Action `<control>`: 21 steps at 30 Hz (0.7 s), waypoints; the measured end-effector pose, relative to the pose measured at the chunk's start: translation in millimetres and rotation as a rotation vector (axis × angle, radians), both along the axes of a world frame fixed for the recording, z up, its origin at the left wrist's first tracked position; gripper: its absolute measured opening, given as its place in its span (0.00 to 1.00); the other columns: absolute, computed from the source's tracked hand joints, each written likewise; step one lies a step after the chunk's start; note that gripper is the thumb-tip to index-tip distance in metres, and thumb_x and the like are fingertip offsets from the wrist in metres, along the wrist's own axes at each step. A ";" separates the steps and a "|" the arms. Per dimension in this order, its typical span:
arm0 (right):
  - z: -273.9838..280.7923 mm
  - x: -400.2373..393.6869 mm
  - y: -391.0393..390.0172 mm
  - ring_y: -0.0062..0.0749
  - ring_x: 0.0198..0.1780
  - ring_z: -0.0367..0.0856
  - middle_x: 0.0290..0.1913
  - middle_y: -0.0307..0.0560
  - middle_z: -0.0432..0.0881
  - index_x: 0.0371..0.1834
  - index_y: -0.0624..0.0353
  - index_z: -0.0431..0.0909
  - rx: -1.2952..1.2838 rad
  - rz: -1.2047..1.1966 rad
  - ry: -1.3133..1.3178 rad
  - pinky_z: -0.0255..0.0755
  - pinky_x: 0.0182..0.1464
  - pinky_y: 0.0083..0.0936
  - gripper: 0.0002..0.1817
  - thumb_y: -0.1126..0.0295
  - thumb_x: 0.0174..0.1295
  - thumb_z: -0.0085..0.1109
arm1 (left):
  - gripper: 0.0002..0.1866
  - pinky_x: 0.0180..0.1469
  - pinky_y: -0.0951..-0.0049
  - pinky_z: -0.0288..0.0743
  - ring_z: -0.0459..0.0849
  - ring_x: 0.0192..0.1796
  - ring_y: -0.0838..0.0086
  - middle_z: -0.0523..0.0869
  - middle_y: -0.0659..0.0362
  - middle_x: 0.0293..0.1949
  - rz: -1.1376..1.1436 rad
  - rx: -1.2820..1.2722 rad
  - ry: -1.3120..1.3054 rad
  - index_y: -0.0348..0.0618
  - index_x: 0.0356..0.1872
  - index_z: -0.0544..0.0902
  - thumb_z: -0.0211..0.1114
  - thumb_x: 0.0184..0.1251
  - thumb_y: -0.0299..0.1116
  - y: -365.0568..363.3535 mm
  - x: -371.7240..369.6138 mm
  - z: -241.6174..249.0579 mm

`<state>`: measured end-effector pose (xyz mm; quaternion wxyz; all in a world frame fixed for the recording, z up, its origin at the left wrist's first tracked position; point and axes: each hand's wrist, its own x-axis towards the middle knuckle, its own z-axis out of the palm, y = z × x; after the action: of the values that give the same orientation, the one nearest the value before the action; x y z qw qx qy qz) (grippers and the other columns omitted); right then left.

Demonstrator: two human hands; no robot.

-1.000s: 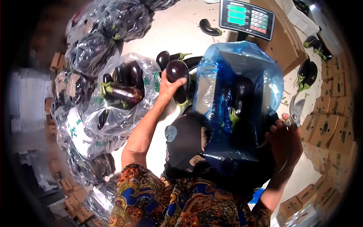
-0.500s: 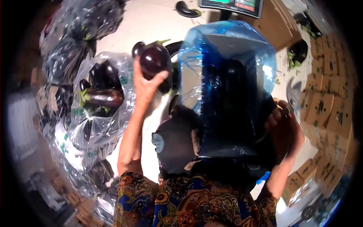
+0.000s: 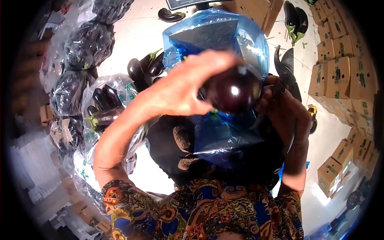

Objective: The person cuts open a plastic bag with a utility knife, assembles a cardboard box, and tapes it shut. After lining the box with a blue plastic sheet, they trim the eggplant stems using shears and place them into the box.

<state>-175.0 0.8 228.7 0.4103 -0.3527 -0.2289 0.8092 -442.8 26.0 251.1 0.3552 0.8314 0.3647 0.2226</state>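
My left hand grips a large dark, shiny eggplant in front of my body. Beneath the fruit is a blue plastic bag lining an open box. At the eggplant's right side, my right hand has its fingers curled; it is in shadow, and the dark thing in it cannot be made out. Grey metal shears show just beyond this hand. More eggplants lie left of the blue bag.
Clear plastic bags of eggplants line the left. A single eggplant lies near a scale at the top. Two or more eggplants are at upper right. Cardboard boxes are stacked at right.
My left hand has carried the eggplant rightward from the left side to over the blue bag. My right hand has moved up beside it. The whole view has shifted.
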 end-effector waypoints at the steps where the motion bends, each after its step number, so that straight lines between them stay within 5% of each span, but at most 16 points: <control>1: 1.0 -1.0 -1.2 0.33 0.46 0.77 0.43 0.47 0.77 0.62 0.66 0.67 -0.017 -0.022 -0.033 0.70 0.53 0.30 0.27 0.61 0.63 0.54 | 0.46 0.69 0.58 0.61 0.70 0.67 0.55 0.73 0.51 0.63 -0.097 0.016 0.098 0.48 0.67 0.69 0.73 0.37 0.24 -1.4 6.5 -6.3; 6: 15.2 -10.3 -9.4 0.35 0.45 0.77 0.43 0.49 0.77 0.62 0.67 0.66 0.143 0.054 -0.223 0.69 0.53 0.28 0.29 0.65 0.57 0.54 | 0.43 0.69 0.58 0.55 0.67 0.67 0.57 0.72 0.53 0.63 -0.374 -0.031 0.488 0.54 0.66 0.69 0.65 0.41 0.14 -1.8 8.7 -35.3; 12: 15.8 -14.7 -5.8 0.36 0.44 0.78 0.44 0.50 0.78 0.62 0.68 0.66 0.119 0.008 -0.244 0.69 0.51 0.27 0.29 0.66 0.57 0.53 | 0.41 0.70 0.56 0.49 0.58 0.73 0.58 0.69 0.59 0.67 -0.566 -0.275 0.759 0.59 0.66 0.72 0.67 0.45 0.20 -14.2 21.9 -77.7; 21: 14.5 -16.9 -4.8 0.36 0.45 0.78 0.44 0.50 0.77 0.63 0.68 0.65 0.138 0.042 -0.268 0.69 0.53 0.29 0.28 0.67 0.60 0.52 | 0.31 0.62 0.59 0.66 0.73 0.61 0.55 0.77 0.51 0.57 -0.103 -0.073 0.566 0.43 0.63 0.72 0.67 0.54 0.25 -3.2 -18.0 -107.9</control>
<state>-191.9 -3.9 243.2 0.3825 -0.4235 -0.3441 0.7456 -460.8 22.8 143.3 0.2798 0.8645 0.4145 -0.0497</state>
